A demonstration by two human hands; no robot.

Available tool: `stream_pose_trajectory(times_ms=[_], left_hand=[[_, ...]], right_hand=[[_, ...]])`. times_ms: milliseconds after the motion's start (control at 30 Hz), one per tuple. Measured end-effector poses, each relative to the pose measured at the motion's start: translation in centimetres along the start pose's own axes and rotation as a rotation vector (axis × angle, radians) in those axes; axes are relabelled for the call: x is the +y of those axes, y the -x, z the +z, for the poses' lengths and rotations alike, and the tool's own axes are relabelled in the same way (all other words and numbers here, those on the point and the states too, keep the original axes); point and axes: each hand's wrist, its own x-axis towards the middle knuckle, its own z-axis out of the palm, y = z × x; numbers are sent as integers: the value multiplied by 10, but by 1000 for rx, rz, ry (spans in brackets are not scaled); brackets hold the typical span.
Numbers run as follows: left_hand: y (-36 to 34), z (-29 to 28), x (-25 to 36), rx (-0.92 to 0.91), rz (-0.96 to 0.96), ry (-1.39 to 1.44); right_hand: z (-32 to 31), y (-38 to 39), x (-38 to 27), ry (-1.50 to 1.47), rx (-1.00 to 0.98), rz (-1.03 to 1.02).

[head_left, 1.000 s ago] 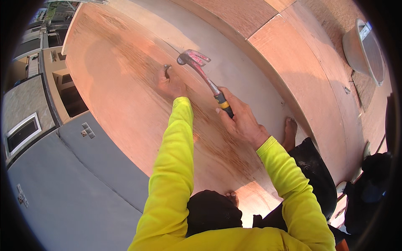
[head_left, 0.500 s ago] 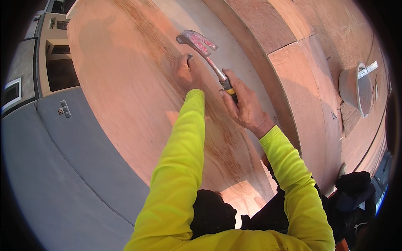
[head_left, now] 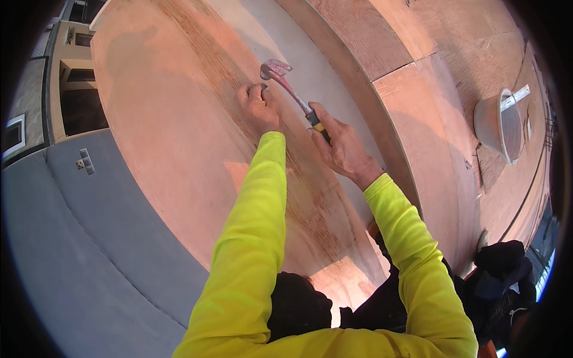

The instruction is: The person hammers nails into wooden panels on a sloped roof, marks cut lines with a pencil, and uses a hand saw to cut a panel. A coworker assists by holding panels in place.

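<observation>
My right hand is wrapped around the black and yellow grip of a claw hammer. The hammer's worn red and silver head is just beyond my left hand, with its claw turned to the right. My left hand is closed low over the large plywood sheet, beside a darker wood-grain band. A small dark tip shows at its thumb and forefinger; whether this is a held piece or a thumbnail I cannot tell.
A raised plywood step runs along the right. On the boards beyond stands a bucket with a pale flat strip across its rim. A grey wall lies beyond the sheet's left edge. Dark cloth-like items sit at lower right.
The hammer head has dropped lower toward the sheet near my left hand, and its claw has turned a little. My left hand stays closed at about the same spot. The view has shifted slightly.
</observation>
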Motion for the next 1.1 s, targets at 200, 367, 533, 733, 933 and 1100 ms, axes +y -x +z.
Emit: stream_pose_trajectory(times_ms=[200,367,533,733,933,1100], left_hand=[[5,5,2,-5,0,-73],[2,-1,-3,40,-41,-34],[1,3,-5,74,-217,22],[-1,-14,11,58,-240,-69],[1,-5,19,111,-287,-8],[-8,-27,22,110,-654,346]], right_hand=[[15,16,-10,-174,160,41],[3,0,-26,-91,98,-6],[31,14,8,-172,205,-32],[8,1,-47,-193,285,-72],[14,-1,23,79,-133,132],[18,6,-24,-155,259,-44]])
